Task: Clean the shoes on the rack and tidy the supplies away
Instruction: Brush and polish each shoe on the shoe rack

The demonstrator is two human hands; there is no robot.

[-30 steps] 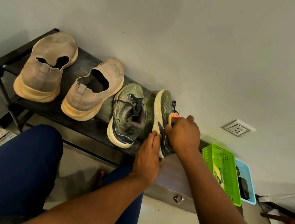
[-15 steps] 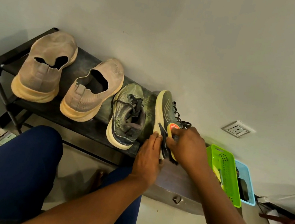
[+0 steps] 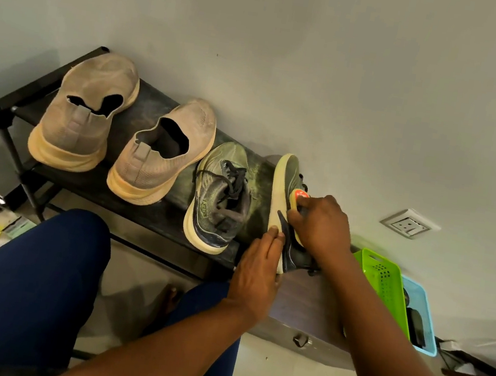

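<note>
- Mid-cleaning, by the look of it: right hand (image 3: 321, 223) curled around a small brush or sponge with an orange-red label (image 3: 297, 199), pressed against the upper of a dark green running shoe (image 3: 286, 187) tipped on its side at the right end of the rack.
- Left hand (image 3: 255, 271) flat against the pale sole of that shoe, fingers (image 3: 273, 239) straight and pressed together, steadying it.
- Matching green laced shoe (image 3: 220, 196) upright just beside it; two tan slip-on shoes (image 3: 87, 111) (image 3: 162, 152) further left, both dusty, soles yellowed.
- Likely next: more strokes along the upper with the sole kept braced, then the other three shoes; tidying not yet begun.
- Surface: black metal shoe rack (image 3: 5, 112), shelf streaked with dust, set against a plain pale wall.
- To the right, a green plastic basket (image 3: 382, 277) nested beside a blue basket (image 3: 423, 311), resting on a low box or trunk; wall socket (image 3: 409, 223) above.
- Blue trouser legs in the foreground; papers and packets scattered on the floor at left.
</note>
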